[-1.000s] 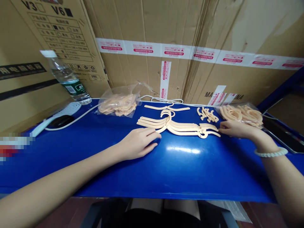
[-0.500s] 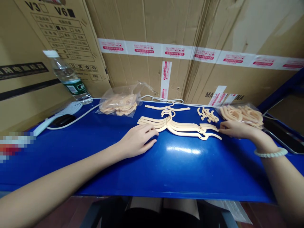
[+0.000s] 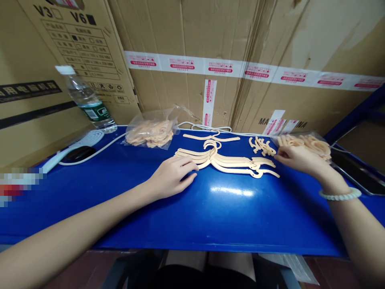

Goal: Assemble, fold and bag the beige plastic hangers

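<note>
Several beige clothes hangers (image 3: pixel 231 162) lie stacked on the blue table, hooks pointing away from me. My left hand (image 3: pixel 173 174) rests over their left ends, thumb apart from the fingers, so it reads as open. Small curved beige pieces (image 3: pixel 261 146) form a loose pile at the right. Right beside that pile is my right hand (image 3: pixel 296 158), fingers bent and pressed together; whatever is between the fingertips is hidden. Curved end pieces (image 3: pixel 266 171) lie against the right ends of the stack. Behind it lies a single hanger (image 3: pixel 210 137).
A clear bag of beige parts (image 3: pixel 150 130) sits at the back left, another bag (image 3: pixel 309 144) behind my right hand. A water bottle (image 3: pixel 90 104), a black mouse-like object (image 3: pixel 80 153) and a white cable (image 3: pixel 105 147) are at the left. Cardboard boxes (image 3: pixel 186 96) wall the back.
My right hand has moved slightly up and away from the stack's right end, toward the pile of small pieces. My left hand has stayed nearly in place.
</note>
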Demonstrator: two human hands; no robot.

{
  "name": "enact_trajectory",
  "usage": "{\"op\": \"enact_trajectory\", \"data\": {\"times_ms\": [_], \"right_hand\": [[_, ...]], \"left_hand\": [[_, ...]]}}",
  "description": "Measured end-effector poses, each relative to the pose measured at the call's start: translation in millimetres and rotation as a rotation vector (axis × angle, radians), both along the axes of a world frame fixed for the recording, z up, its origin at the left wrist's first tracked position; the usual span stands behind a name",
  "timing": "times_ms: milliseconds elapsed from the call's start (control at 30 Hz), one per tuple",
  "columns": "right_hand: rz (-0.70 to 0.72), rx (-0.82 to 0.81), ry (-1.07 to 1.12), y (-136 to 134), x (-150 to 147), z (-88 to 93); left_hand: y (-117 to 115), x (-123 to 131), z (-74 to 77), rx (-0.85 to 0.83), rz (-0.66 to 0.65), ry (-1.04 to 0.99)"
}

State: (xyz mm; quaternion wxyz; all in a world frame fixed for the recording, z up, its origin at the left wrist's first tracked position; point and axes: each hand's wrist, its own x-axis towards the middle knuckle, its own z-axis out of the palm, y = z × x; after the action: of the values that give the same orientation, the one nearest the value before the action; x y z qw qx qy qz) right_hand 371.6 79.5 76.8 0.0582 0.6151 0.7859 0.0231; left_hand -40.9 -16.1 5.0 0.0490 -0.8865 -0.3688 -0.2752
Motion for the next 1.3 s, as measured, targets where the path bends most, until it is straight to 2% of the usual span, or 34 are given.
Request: {"op": "enact_trajectory", "data": {"times_ms": [133,233,333,467,633,767,867,1100,1300], "right_hand": [[0.205,0.321,0.051,7,-5,-11.6],[0.362,0.431,0.029,14,-12,-24.1],[0.450,0.430,-0.027,20,-21,-31.9],[0.484,0.361,-0.057,23,-29,-36.7],[0.486,0.335,-0.048,29,-28,-41.5],[0.512,0.348,-0.027,33,-25,-40.9],[0.553,0.358,-0.014,31,-24,-38.4],[0.612,0.420,0.132,29,-21,-38.1],[0.566,0.533,0.463,25,-22,-38.1]], "left_hand": [[6,-5,3.9,0.020,0.053,-0.048],[13,-10,10.2,-0.014,0.098,-0.080],[24,-14,15.9,-0.028,0.121,-0.090],[50,-10,21.2,-0.103,0.138,0.047],[94,8,27.1,-0.205,0.328,0.276],[126,22,28.6,-0.232,0.387,0.349],[141,28,27.5,-0.250,0.409,0.383],[146,32,32.0,-0.265,0.401,0.393],[130,33,61.1,-0.259,0.402,0.345]]}}
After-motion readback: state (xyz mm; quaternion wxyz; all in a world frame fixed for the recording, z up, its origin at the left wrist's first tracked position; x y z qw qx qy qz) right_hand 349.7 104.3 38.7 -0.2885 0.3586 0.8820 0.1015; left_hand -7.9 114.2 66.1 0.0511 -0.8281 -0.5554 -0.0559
